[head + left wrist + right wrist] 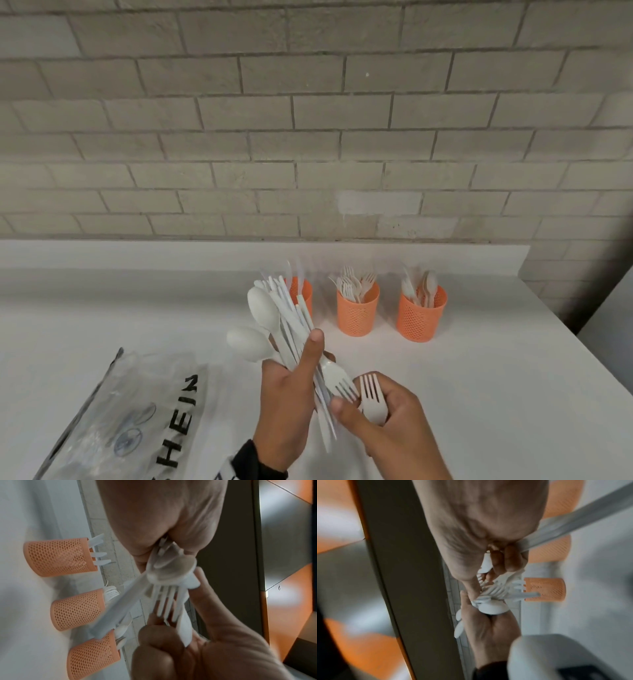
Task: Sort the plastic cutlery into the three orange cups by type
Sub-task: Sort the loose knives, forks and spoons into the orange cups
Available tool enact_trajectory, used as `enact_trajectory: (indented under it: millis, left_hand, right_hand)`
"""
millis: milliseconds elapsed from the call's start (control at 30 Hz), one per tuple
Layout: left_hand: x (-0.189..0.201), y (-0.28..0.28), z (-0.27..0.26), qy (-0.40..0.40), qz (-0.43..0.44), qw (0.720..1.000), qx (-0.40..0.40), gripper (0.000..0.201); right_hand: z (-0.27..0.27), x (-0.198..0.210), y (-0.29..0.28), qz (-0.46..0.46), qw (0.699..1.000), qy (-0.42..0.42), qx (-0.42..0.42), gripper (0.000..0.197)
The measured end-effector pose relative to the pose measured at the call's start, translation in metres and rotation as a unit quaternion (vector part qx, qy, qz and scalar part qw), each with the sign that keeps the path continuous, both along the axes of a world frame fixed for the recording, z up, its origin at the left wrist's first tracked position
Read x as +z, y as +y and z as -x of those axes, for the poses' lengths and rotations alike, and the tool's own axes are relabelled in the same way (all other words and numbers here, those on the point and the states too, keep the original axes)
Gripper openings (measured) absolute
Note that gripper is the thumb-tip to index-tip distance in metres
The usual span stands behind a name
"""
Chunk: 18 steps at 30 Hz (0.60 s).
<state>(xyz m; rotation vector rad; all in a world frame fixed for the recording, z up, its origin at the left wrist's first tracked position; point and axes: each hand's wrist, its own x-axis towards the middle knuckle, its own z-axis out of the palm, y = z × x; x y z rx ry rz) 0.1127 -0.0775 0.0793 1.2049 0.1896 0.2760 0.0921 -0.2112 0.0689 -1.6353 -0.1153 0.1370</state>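
My left hand (294, 387) grips a mixed bundle of white plastic cutlery (284, 318), with spoons and knife handles fanned upward and a fork (340, 382) pointing down toward my right hand. My right hand (383, 411) holds a separate white fork (373, 397) and its thumb touches the bundle's fork tines. Three orange mesh cups stand in a row at the back: the left cup (303, 294), partly hidden by the bundle, holds knives; the middle cup (358, 313) holds forks; the right cup (422, 317) holds spoons. The left wrist view shows the fork tines (169, 601) between both hands.
A clear plastic bag (120, 421) with black lettering lies on the white table (479, 394) at the front left. A brick wall (308, 120) rises behind the cups. The table's right edge drops off near the right cup.
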Motion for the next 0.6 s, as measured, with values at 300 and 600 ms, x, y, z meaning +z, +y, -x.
enact_trajectory:
  millis: [300,600]
  left_hand:
    - [-0.006,-0.005,-0.008,-0.036,0.068,0.997,-0.027,0.023]
    - [-0.005,-0.005,-0.02,-0.025,0.155,0.987,-0.044,0.033]
  right_hand:
    - [-0.023,0.002,-0.01,-0.367,0.929,0.041,-0.037,0.053]
    - [-0.05,0.033,-0.047,-0.439,0.894,-0.076,-0.045,0.023]
